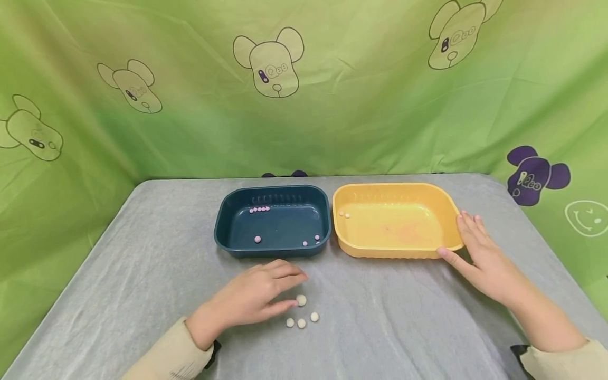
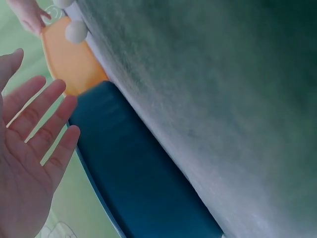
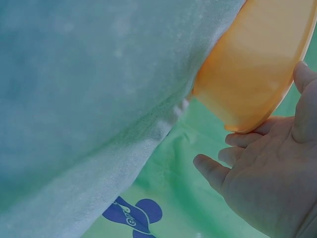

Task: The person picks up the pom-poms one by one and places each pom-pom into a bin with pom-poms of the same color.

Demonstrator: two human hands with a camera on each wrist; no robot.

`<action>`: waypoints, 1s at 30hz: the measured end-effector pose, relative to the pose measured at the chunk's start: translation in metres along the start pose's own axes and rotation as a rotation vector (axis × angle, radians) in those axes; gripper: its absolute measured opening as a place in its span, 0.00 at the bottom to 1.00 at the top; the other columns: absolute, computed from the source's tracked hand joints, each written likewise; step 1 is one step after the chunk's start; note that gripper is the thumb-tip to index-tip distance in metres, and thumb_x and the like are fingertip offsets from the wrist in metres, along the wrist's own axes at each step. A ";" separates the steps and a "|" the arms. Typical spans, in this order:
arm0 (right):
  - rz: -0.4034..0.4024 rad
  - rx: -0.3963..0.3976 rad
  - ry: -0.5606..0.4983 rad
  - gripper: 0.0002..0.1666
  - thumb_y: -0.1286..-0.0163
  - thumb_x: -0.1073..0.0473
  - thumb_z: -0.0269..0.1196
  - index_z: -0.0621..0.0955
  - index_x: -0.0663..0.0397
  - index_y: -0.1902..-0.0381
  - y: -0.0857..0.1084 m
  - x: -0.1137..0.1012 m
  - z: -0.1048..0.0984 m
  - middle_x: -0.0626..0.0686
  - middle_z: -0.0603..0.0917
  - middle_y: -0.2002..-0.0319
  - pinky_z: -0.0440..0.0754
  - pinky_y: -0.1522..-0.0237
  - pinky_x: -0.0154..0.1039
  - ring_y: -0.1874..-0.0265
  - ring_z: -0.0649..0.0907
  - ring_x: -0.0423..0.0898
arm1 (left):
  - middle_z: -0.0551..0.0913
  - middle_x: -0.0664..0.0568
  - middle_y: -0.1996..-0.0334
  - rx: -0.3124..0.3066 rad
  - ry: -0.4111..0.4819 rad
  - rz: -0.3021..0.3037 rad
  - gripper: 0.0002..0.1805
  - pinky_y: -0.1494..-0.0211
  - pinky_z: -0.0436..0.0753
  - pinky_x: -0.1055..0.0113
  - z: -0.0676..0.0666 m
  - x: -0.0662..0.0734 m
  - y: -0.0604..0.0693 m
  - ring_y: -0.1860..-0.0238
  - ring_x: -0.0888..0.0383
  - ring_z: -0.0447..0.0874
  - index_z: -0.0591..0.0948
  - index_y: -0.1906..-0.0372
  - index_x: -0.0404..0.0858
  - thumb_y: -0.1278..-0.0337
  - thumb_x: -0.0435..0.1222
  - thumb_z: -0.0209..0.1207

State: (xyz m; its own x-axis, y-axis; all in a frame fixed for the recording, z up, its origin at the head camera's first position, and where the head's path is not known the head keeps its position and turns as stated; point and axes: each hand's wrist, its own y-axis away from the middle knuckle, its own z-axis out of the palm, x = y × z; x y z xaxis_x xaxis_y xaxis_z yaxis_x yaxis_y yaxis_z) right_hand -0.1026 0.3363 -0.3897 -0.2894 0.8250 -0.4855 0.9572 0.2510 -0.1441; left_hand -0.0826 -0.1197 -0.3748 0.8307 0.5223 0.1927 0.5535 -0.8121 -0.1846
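Several small white balls (image 1: 301, 323) lie on the cloth in front of the two basins. My left hand (image 1: 258, 293) hovers just left of them with extended fingers and holds nothing; its thumb tip is close to the largest ball (image 1: 301, 300). In the left wrist view the palm of the left hand (image 2: 34, 144) shows bare. At the right front corner of the yellow basin (image 1: 389, 253), my right hand (image 1: 484, 264) touches the rim, thumb at the front and fingers along the side. The right wrist view shows this hand (image 3: 272, 168) against the basin wall (image 3: 247, 74).
Left of the yellow basin stands a dark blue basin (image 1: 273, 252) with several pink balls (image 1: 258, 239) in it. Two small white balls (image 1: 347, 215) lie inside the yellow one. Grey cloth (image 1: 157, 264) covers the table, and a green printed curtain (image 1: 190, 105) hangs behind.
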 end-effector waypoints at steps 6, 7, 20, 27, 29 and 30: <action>0.002 -0.005 -0.010 0.49 0.23 0.51 0.55 0.41 0.69 0.22 0.001 0.000 0.000 0.70 0.36 0.22 0.24 0.23 0.52 0.23 0.30 0.62 | 0.82 0.59 0.43 -0.055 0.017 0.013 0.23 0.39 0.81 0.64 0.006 0.001 -0.002 0.40 0.62 0.77 0.79 0.37 0.44 0.32 0.47 0.59; 0.005 -0.005 -0.011 0.49 0.23 0.51 0.55 0.41 0.69 0.22 0.000 0.000 0.000 0.69 0.36 0.22 0.24 0.23 0.51 0.22 0.30 0.62 | 0.81 0.59 0.43 -0.068 0.023 0.008 0.23 0.39 0.81 0.64 0.006 0.002 -0.002 0.40 0.62 0.77 0.79 0.37 0.45 0.32 0.47 0.59; 0.006 -0.010 -0.004 0.49 0.23 0.51 0.55 0.41 0.70 0.22 0.000 0.000 0.000 0.69 0.36 0.23 0.25 0.23 0.54 0.23 0.30 0.63 | 0.81 0.60 0.42 -0.193 0.034 -0.051 0.24 0.41 0.81 0.63 0.011 0.002 -0.007 0.39 0.63 0.77 0.79 0.36 0.47 0.33 0.50 0.60; 0.003 -0.011 -0.003 0.49 0.23 0.51 0.55 0.41 0.70 0.23 0.000 -0.001 0.000 0.70 0.36 0.23 0.24 0.23 0.54 0.23 0.29 0.63 | 0.82 0.60 0.42 -0.229 0.034 -0.050 0.23 0.42 0.82 0.65 0.013 0.003 -0.009 0.40 0.64 0.77 0.79 0.36 0.48 0.32 0.49 0.59; 0.007 -0.010 -0.006 0.49 0.23 0.51 0.55 0.41 0.70 0.22 0.000 -0.001 0.000 0.70 0.36 0.22 0.25 0.23 0.54 0.23 0.30 0.63 | 0.82 0.60 0.42 -0.234 0.038 -0.049 0.23 0.42 0.82 0.64 0.014 0.003 -0.009 0.41 0.64 0.77 0.79 0.36 0.48 0.32 0.49 0.59; 0.007 -0.010 -0.008 0.49 0.23 0.51 0.55 0.41 0.70 0.22 0.000 -0.001 0.000 0.70 0.36 0.22 0.25 0.23 0.54 0.23 0.30 0.63 | 0.82 0.61 0.42 -0.236 0.039 -0.050 0.22 0.42 0.82 0.64 0.014 0.003 -0.009 0.41 0.64 0.77 0.79 0.37 0.48 0.32 0.49 0.59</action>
State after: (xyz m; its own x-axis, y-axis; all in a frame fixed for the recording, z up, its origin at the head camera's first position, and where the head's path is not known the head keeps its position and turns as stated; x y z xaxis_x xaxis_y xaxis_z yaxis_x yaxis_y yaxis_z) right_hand -0.1025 0.3358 -0.3893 -0.2825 0.8229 -0.4930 0.9592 0.2500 -0.1323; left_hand -0.0844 -0.1070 -0.3859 0.7971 0.5567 0.2340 0.5607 -0.8261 0.0555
